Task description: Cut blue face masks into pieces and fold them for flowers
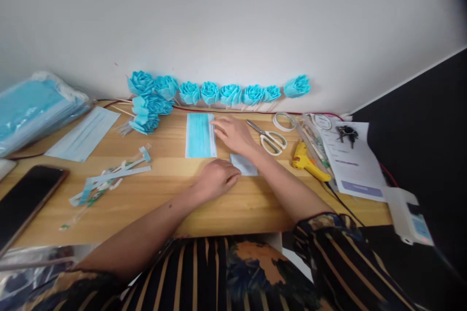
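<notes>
A light blue pleated face mask [200, 136] lies flat on the wooden table, its white-edged right side toward my right hand. My right hand [233, 132] reaches over with its fingers stretched out, and the fingertips are at that right edge. Closer to me, my left hand [218, 179] is curled closed, its fingertips beside a small folded grey-blue piece of material [243, 165]. Whether anything is inside the left fingers is hidden. The right forearm passes over the right side of the folded piece.
Several blue flowers [230, 95] stand along the wall. Scissors [269, 141], a tape roll [284, 121], a yellow glue gun [308, 163] and keys [347, 135] on paper are right. Left are cut strips [116, 175], a pale mask sheet [83, 133], bagged masks [40, 102] and a phone [31, 199].
</notes>
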The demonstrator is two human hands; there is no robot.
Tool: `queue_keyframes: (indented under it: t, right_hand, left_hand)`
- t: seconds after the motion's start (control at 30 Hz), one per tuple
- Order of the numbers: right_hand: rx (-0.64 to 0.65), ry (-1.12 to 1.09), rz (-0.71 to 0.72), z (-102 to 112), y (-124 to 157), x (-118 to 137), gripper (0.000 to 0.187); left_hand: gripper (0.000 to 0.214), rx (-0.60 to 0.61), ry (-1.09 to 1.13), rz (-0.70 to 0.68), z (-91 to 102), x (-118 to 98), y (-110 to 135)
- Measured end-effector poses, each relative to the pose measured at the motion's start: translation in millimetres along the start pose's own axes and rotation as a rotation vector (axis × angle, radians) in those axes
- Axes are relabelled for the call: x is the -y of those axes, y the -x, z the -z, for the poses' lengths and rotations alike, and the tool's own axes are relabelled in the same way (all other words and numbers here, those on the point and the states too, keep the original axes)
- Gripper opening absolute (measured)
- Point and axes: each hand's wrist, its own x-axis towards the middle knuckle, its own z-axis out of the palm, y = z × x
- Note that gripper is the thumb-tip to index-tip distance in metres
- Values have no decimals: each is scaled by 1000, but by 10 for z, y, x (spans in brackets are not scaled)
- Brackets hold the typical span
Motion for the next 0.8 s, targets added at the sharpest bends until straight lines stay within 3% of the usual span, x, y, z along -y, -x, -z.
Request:
queue_keyframes:
  t: [0.1,0.23,0.3,0.4,0.5,0.63,0.7,0.8]
  right_hand:
    - [-91,-30,13,79,133,-35,32]
    - [-223,-61,-13,181,715,-78,32]
    - [-237,-56,-15,176,1035,-95,34]
    - [-193,-37,-40,134,1332,-145,36]
    - [-94,6,-151,122,1348,-203,32]
    - [96,79,-257,162,1162,-202,20]
    - [146,91,-347,179,1086,-171,15]
    - [198,79,-417,184,1048,-138,9]
  left_hand:
    - [33,-128,19,46,26,49,2]
    - [34,-286,29,58,10,73,-8]
    - [32,-267,29,-10,-16,44,-10]
    - [26,-118,-23,-112,-57,-22,-2]
    - [26,14,-90,-97,-69,-87,11]
    - [26,55,-106,-58,-39,-136,12]
    - [24,49,-37,-50,-10,-105,1]
    - [24,16,245,34,54,43,-31]
